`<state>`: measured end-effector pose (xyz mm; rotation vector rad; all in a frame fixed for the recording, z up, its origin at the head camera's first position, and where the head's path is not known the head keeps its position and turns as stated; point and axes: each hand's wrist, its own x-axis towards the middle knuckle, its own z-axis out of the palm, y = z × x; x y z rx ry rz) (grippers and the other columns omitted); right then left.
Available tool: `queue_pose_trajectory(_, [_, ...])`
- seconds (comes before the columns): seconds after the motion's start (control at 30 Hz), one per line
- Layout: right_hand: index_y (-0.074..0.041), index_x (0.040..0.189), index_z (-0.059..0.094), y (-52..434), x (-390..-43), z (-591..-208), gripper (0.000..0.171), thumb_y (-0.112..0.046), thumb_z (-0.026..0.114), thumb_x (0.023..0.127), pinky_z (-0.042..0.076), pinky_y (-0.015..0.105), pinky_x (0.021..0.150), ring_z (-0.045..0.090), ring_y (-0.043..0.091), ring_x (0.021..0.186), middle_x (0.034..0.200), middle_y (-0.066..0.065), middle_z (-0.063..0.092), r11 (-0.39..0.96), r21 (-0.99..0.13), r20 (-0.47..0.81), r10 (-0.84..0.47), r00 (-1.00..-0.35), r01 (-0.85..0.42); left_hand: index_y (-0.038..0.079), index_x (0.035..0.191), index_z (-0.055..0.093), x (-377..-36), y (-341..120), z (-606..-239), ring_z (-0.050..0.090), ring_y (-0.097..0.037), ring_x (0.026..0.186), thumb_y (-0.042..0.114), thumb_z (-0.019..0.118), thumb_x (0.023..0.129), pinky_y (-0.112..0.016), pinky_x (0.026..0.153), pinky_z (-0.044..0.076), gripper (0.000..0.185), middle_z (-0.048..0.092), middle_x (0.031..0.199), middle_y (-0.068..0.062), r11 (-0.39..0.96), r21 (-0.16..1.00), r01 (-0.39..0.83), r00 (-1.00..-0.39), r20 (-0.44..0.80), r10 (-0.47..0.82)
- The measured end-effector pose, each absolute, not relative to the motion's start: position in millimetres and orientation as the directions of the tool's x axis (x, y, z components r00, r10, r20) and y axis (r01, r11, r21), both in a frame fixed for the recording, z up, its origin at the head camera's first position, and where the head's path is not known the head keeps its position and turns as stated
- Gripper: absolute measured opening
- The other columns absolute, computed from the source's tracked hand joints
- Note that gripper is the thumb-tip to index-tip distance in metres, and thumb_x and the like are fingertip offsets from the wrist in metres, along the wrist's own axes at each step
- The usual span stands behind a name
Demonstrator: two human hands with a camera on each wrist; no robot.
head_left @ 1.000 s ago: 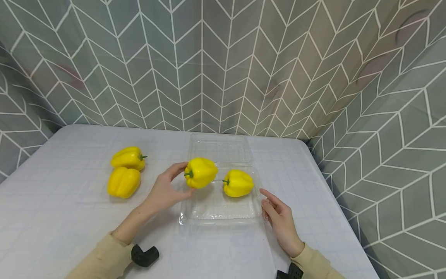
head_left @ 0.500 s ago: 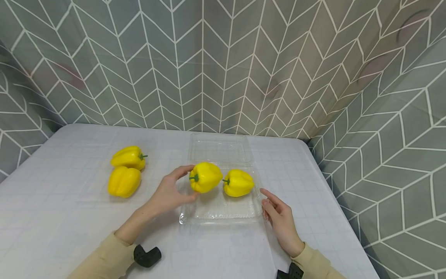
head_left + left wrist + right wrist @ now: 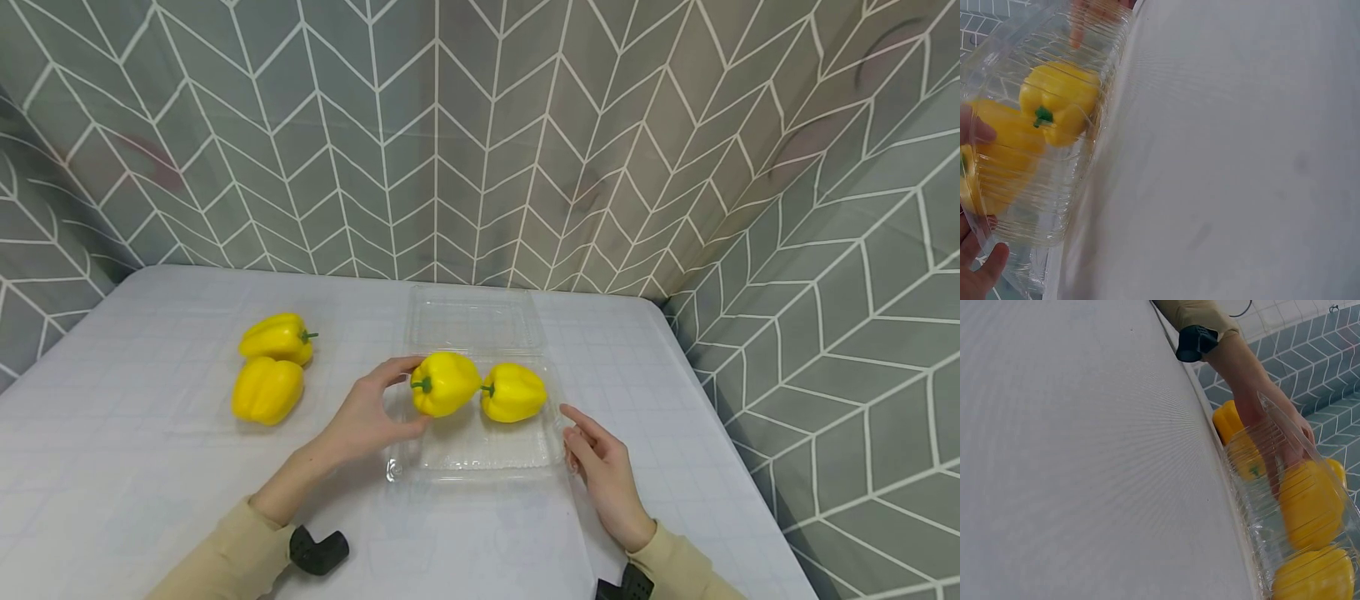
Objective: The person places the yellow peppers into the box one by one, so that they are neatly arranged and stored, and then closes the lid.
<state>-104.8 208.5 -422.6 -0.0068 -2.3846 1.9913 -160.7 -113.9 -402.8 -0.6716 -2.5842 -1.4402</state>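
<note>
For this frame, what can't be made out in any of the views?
- Whether the held pepper rests on the clear tray: head view, the pepper hides its underside.
- Left hand grip: left wrist view cuts it off at the edge.
- Right hand contact with the tray: unclear.

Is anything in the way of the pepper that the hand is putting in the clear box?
Nothing visible blocks it. The left hand holds the pepper over the open clear box, beside the second pepper already inside. The floor under it looks bare.
</note>
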Motion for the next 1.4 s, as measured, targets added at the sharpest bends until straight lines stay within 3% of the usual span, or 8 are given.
queue_pose_trajectory(0.37, [-0.011,0.132,0.052,207.9,-105.1,-422.4,0.041,-0.027,0.055,0.095,0.04,0.024,0.052,0.044,0.013,0.062,0.072,0.005,0.047,0.173,-0.985,0.029,0.017,-0.999,-0.026,0.019,0.133,0.049,-161.0,-114.4,-404.6,0.049,-0.014,0.119,0.019,0.082,0.067,-0.041,0.102,0.041,0.074,0.052,0.13,0.009,0.474,0.751,0.459,-0.882,0.323,0.342])
queue_pose_trajectory(0.57, [-0.012,0.132,0.053,208.2,-105.4,-423.0,0.04,-0.027,0.055,0.095,0.04,0.023,0.052,0.044,0.012,0.062,0.072,0.005,0.047,0.182,-0.983,0.035,0.017,-0.999,-0.031,0.022,0.138,0.043,-160.3,-114.6,-404.0,0.048,-0.016,0.117,0.022,0.08,0.069,-0.045,0.1,0.042,0.079,0.05,0.133,0.01,0.502,0.735,0.455,-0.884,0.306,0.353])
queue_pose_trajectory(0.9, [-0.01,0.131,0.053,207.7,-103.8,-420.5,0.039,-0.025,0.055,0.095,0.041,0.023,0.052,0.044,0.013,0.062,0.073,0.005,0.047,0.178,-0.983,0.046,0.012,-0.999,-0.043,0.016,0.139,0.041,-160.6,-113.5,-403.1,0.047,-0.019,0.121,0.022,0.079,0.071,-0.044,0.1,0.042,0.078,0.049,0.136,0.003,0.523,0.713,0.466,-0.878,0.299,0.374])
queue_pose_trajectory(1.4, [-0.013,0.132,0.053,209.1,-105.3,-423.5,0.04,-0.027,0.055,0.095,0.04,0.023,0.051,0.044,0.012,0.061,0.073,0.005,0.047,0.187,-0.982,0.035,0.016,-0.999,-0.031,0.018,0.144,0.036,-156.0,-111.5,-400.5,0.044,-0.025,0.127,0.032,0.075,0.076,-0.049,0.104,0.037,0.079,0.047,0.137,-0.001,0.604,0.675,0.423,-0.898,0.223,0.379])
